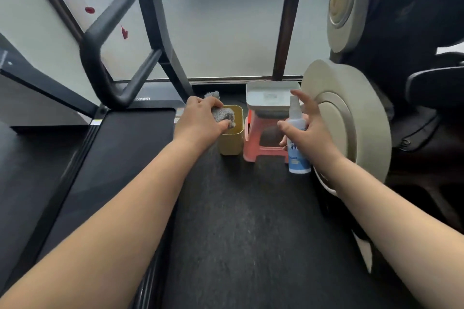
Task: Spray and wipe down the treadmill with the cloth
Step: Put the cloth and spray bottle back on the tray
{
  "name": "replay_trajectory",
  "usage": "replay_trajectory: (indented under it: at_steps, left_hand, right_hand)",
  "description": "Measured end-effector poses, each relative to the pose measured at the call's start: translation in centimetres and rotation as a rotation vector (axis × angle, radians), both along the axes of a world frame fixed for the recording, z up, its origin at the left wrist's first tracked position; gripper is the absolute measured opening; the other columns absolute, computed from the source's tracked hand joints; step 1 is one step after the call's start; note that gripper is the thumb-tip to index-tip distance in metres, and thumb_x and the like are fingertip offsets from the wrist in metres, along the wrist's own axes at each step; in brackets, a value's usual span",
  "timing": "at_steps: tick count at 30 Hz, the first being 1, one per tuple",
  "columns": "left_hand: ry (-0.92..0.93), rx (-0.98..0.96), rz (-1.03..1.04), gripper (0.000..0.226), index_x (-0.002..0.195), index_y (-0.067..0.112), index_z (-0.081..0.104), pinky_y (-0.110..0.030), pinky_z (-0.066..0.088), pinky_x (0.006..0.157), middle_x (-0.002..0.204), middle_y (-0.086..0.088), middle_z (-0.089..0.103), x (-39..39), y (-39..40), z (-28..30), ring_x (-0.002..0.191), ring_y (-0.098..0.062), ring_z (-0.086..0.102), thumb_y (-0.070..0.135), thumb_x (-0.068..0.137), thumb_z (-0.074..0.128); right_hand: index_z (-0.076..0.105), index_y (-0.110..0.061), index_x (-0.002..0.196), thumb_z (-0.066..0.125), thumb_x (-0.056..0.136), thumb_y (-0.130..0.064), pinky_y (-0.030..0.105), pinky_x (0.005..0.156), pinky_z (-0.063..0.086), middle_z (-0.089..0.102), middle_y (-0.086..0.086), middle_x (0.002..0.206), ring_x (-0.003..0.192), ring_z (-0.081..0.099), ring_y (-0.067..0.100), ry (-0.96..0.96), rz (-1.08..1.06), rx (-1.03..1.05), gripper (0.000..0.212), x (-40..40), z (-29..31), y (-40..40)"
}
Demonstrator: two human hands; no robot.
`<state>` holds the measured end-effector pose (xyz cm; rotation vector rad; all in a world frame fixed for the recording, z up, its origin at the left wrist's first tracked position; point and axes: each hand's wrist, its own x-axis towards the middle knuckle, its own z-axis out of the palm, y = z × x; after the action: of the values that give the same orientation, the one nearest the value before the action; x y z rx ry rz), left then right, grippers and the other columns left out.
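Observation:
The black treadmill [120,148] lies at the left, its belt running toward me and its dark handrail frame [118,40] rising at the far end. My left hand [200,123] is shut on a grey fluffy cloth [226,115], held just over the open top of a yellow bin [232,143]. My right hand [311,130] holds a white and blue spray bottle [297,143] upright, thumb across its front, index finger raised beside the nozzle. The bottle hangs in front of a pink stool [263,150].
On the pink stool rests a pale grey scale-like tray [272,95]. A large beige massage chair [351,118] fills the right side. Dark carpet [238,221] covers the floor between treadmill and chair. Frosted glass panels [226,20] close off the far side.

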<state>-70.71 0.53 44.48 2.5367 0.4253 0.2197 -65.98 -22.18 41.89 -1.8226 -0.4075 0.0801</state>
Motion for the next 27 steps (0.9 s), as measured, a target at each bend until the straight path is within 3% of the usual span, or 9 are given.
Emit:
replay_trajectory:
  at_steps: [4, 6, 8, 10, 12, 15, 18, 21, 27]
  left_hand:
    - [0.022, -0.009, -0.007, 0.050, 0.123, 0.028, 0.057, -0.030, 0.039, 0.095, 0.126, -0.005, 0.043, 4.4, -1.5, -0.4, 0.114, -0.021, 0.051, 0.042, 0.078, 0.071]
    - [0.033, -0.013, -0.006, 0.050, 0.123, 0.027, 0.057, -0.028, 0.039, 0.092, 0.126, -0.005, 0.043, 6.8, -1.5, -0.9, 0.111, -0.021, 0.052, 0.042, 0.078, 0.072]
    - [0.038, -0.011, -0.013, 0.050, 0.123, 0.028, 0.057, -0.026, 0.037, 0.090, 0.125, -0.004, 0.042, 9.2, -1.4, -1.2, 0.109, -0.020, 0.052, 0.042, 0.078, 0.072]
    - [0.042, -0.009, -0.024, 0.049, 0.123, 0.029, 0.056, -0.026, 0.037, 0.089, 0.124, -0.003, 0.042, 12.4, -1.0, -1.7, 0.108, -0.020, 0.052, 0.043, 0.078, 0.071]
    - [0.050, -0.009, -0.038, 0.048, 0.123, 0.029, 0.056, -0.026, 0.037, 0.088, 0.124, -0.003, 0.042, 15.8, -0.6, -2.2, 0.107, -0.020, 0.053, 0.042, 0.079, 0.071]
    - [0.049, -0.008, -0.063, 0.049, 0.123, 0.029, 0.055, -0.026, 0.037, 0.085, 0.125, -0.003, 0.042, 21.3, 0.1, -2.4, 0.107, -0.020, 0.052, 0.041, 0.078, 0.071]
    - [0.067, -0.035, -0.081, 0.050, 0.121, 0.031, 0.056, -0.030, 0.046, 0.088, 0.123, -0.001, 0.042, 25.9, 0.7, -2.5, 0.099, -0.022, 0.058, 0.044, 0.075, 0.072]
    - [0.064, -0.054, -0.091, 0.048, 0.117, 0.033, 0.057, -0.040, 0.056, 0.079, 0.115, 0.002, 0.040, 30.3, 1.2, -2.4, 0.080, -0.027, 0.065, 0.046, 0.073, 0.071]
    - [0.083, -0.043, -0.083, 0.048, 0.122, 0.031, 0.056, -0.035, 0.050, 0.087, 0.116, 0.004, 0.038, 38.5, 2.3, -3.7, 0.093, -0.014, 0.048, 0.044, 0.078, 0.070]
  right_hand:
    - [0.037, -0.037, 0.139, 0.068, 0.086, -0.015, 0.028, 0.060, 0.059, 0.058, 0.024, 0.121, 0.061, 0.066, 0.023, 0.013, -0.060, 0.034, 0.066, 4.3, -0.2, -2.6]
    - [0.036, -0.033, 0.142, 0.067, 0.090, -0.009, 0.025, 0.059, 0.059, 0.060, 0.025, 0.108, 0.059, 0.064, 0.024, 0.027, -0.090, 0.042, 0.065, 6.3, -0.4, -3.2]
    - [0.034, -0.028, 0.145, 0.063, 0.093, -0.004, 0.019, 0.057, 0.058, 0.060, 0.014, 0.102, 0.056, 0.064, 0.016, 0.016, -0.115, 0.023, 0.063, 8.3, -0.6, -3.4]
    - [0.035, -0.033, 0.142, 0.063, 0.094, -0.005, 0.017, 0.057, 0.057, 0.059, 0.013, 0.110, 0.053, 0.064, 0.010, 0.002, -0.136, 0.005, 0.062, 10.9, -0.9, -3.4]
    - [0.035, -0.043, 0.134, 0.063, 0.093, -0.006, 0.018, 0.057, 0.056, 0.054, 0.019, 0.129, 0.056, 0.065, 0.013, 0.000, -0.144, 0.001, 0.061, 13.7, -1.3, -3.0]
    - [0.033, -0.047, 0.130, 0.062, 0.094, -0.007, 0.016, 0.057, 0.055, 0.044, 0.013, 0.144, 0.062, 0.065, 0.018, 0.007, -0.174, -0.010, 0.061, 18.4, -1.4, -2.0]
    - [0.034, -0.045, 0.133, 0.057, 0.094, -0.002, 0.019, 0.060, 0.057, 0.052, 0.015, 0.125, 0.060, 0.067, 0.015, 0.055, -0.169, 0.020, 0.063, 23.0, -1.8, -1.4]
    - [0.034, -0.041, 0.139, 0.052, 0.094, 0.004, 0.024, 0.062, 0.057, 0.052, 0.015, 0.107, 0.060, 0.064, 0.018, 0.105, -0.160, 0.081, 0.067, 27.4, -2.2, -0.7]
    - [0.032, -0.054, 0.132, 0.054, 0.095, 0.006, 0.019, 0.068, 0.056, 0.047, 0.016, 0.124, 0.068, 0.066, 0.010, 0.119, -0.084, 0.105, 0.073, 35.8, -3.6, 0.8]
